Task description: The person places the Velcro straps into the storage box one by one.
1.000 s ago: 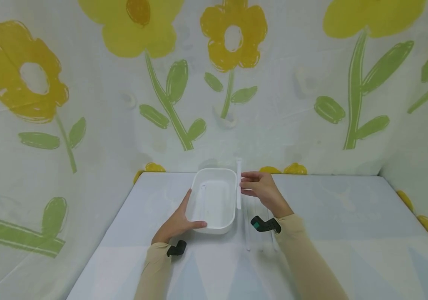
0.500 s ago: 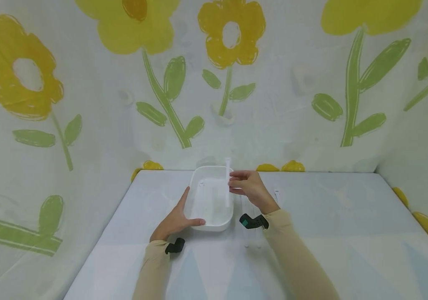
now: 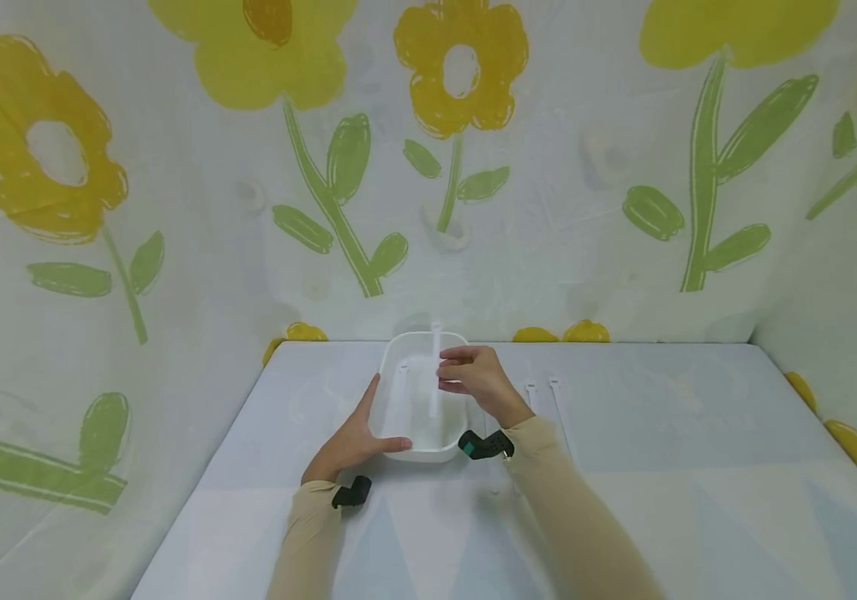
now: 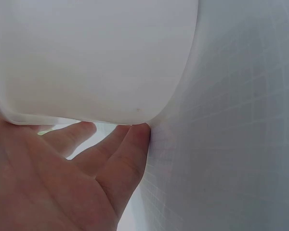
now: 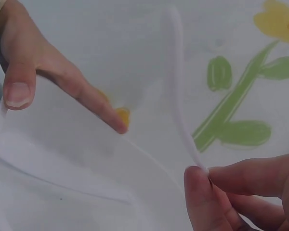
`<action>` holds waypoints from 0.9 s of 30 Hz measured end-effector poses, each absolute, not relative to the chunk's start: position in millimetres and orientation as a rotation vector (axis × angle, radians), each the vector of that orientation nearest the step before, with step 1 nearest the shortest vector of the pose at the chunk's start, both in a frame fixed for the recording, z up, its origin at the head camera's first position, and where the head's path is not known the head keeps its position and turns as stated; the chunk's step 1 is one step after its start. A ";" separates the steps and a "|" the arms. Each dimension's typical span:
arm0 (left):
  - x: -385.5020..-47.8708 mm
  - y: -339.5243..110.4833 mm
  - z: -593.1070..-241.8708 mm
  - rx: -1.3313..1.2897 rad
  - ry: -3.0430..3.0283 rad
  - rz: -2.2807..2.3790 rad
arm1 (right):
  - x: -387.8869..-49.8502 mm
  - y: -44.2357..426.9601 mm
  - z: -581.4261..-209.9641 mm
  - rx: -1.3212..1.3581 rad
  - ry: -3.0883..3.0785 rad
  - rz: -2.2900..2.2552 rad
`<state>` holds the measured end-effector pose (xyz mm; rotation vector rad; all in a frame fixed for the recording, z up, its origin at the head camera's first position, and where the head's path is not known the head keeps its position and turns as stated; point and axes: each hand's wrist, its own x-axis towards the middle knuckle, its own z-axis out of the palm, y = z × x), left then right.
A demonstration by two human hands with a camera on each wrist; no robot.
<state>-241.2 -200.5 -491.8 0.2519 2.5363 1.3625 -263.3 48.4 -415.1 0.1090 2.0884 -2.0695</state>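
Observation:
A white rectangular container (image 3: 428,456) stands on the table. My left hand (image 3: 349,442) grips its near-left corner, thumb over the rim; in the left wrist view the fingers of the left hand (image 4: 72,178) lie against the outer wall of the container (image 4: 96,57). My right hand (image 3: 483,379) pinches a thin white strip (image 3: 435,400) between thumb and fingers, upright over the container's right part. The right wrist view shows this strip (image 5: 177,72) slightly bent above the fingertips. Another white strip (image 5: 62,183) lies inside the container.
On the table right of the container lie white strips, one (image 3: 559,408) running toward the right sleeve and another (image 3: 532,392) beside it, partly hidden by the arm. Behind the table (image 3: 669,517) hangs a flower-patterned cloth (image 3: 548,275).
My right hand has moved left with the strip, from beside the container's right rim to over its inside. Strips formerly behind the arm now show. The left hand keeps its grip.

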 end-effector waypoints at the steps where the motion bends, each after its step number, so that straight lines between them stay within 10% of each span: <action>1: -241.1 -200.7 -492.3 0.252 2.536 1.363 | -264.0 46.2 -416.5 0.113 2.086 -2.071; 27: -241.1 -200.0 -491.8 0.326 2.546 1.387 | -275.7 8.8 -436.8 0.136 2.058 -2.111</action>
